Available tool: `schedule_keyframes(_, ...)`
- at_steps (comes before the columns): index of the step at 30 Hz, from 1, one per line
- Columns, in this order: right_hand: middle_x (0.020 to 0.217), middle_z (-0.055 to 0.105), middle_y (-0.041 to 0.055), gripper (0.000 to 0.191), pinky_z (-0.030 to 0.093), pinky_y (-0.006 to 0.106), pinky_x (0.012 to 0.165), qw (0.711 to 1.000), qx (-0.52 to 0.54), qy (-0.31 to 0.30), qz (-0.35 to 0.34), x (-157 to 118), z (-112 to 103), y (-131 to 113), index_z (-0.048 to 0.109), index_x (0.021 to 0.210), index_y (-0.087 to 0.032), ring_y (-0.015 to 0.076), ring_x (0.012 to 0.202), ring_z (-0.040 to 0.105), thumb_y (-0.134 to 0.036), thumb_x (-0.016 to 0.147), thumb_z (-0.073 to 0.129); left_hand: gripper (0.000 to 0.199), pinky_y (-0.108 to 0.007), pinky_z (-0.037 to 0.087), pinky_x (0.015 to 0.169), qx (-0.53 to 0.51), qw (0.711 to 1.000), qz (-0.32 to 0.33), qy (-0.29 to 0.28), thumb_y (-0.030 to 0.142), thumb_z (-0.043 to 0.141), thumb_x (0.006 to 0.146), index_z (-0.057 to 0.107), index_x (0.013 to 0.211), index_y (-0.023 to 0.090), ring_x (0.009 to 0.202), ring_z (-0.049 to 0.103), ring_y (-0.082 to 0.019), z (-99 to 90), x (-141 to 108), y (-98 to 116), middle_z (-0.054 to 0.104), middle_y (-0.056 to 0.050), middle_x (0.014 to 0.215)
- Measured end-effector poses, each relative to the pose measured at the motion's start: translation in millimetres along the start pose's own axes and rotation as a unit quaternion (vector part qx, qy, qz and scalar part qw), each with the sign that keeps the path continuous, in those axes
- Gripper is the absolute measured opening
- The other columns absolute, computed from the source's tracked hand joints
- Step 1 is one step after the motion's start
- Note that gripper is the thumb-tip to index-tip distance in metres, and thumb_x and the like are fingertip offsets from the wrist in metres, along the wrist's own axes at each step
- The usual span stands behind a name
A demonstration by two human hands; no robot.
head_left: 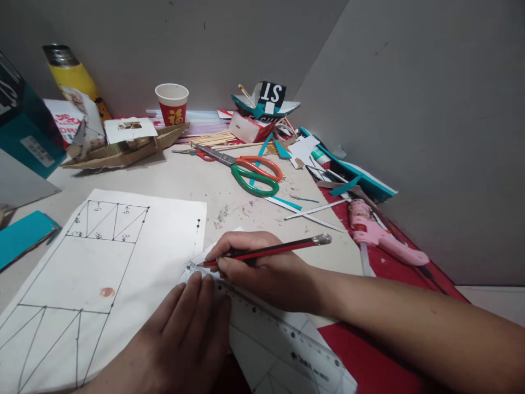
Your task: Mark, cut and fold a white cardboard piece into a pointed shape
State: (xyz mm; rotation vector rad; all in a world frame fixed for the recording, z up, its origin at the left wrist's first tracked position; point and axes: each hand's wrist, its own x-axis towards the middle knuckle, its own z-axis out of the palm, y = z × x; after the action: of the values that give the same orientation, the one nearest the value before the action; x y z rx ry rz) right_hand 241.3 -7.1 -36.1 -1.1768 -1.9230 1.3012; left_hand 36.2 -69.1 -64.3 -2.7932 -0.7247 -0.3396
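My right hand (262, 268) is closed around a red and black pencil (283, 249), its tip low at the left over a clear ruler (283, 328). The ruler lies slantwise on a sheet with drawn lines (254, 355). My left hand (180, 334) rests on the ruler's upper left end, its fingers side by side and pressing down. Left of my hands lies a large white sheet (159, 246) with a drawing of straight lines, triangles and dots.
Scissors (254, 172) with orange and green handles lie beyond my hands. A pink glue gun (381, 235) is at the right. Farther back stand a paper cup (172, 106), a cardboard boat (131, 150), a yellow bottle (77, 76) and a teal box (28, 120).
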Motion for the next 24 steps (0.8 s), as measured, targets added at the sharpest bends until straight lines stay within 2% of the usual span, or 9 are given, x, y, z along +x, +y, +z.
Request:
schedule_keyframes(5, 0.076, 0.069, 0.0016, 0.017, 0.047, 0.022, 0.061, 1.000, 0.014, -0.002, 0.023, 0.5, 0.9, -1.6, 0.069, 0.081, -0.016, 0.0131, 0.069, 0.059, -0.011, 0.078, 0.052, 0.070, -0.039, 0.035, 0.105, -0.005, 1.000, -0.012, 0.007, 0.067, 0.045, 0.087, 0.052, 0.128, 0.011, 0.125, 0.050, -0.031, -0.8, 0.8, 1.8, 0.063, -0.018, 0.128)
schedule_keyframes(14, 0.070, 0.064, -0.0008, 0.017, 0.043, 0.020, 0.056, 0.999, 0.037, 0.003, 0.033, 1.0, -0.7, -2.5, 0.066, 0.076, -0.016, 0.0112, 0.063, 0.053, -0.010, 0.075, 0.051, 0.064, -0.041, 0.038, 0.105, -0.007, 1.000, -0.006, 0.004, 0.059, 0.043, 0.091, 0.052, 0.131, 0.009, 0.124, 0.050, -0.032, 2.2, -1.5, 1.3, 0.062, -0.019, 0.129)
schedule_keyframes(24, 0.066, 0.061, -0.0005, 0.016, 0.042, 0.022, 0.055, 0.996, 0.042, 0.005, 0.073, 0.2, 0.3, -2.4, 0.065, 0.074, -0.016, 0.0119, 0.062, 0.051, -0.012, 0.073, 0.049, 0.066, -0.040, 0.035, 0.105, 0.003, 1.000, 0.005, 0.004, 0.063, 0.042, 0.090, 0.052, 0.129, 0.010, 0.122, 0.052, -0.031, -0.1, -0.9, -1.3, 0.064, -0.017, 0.126)
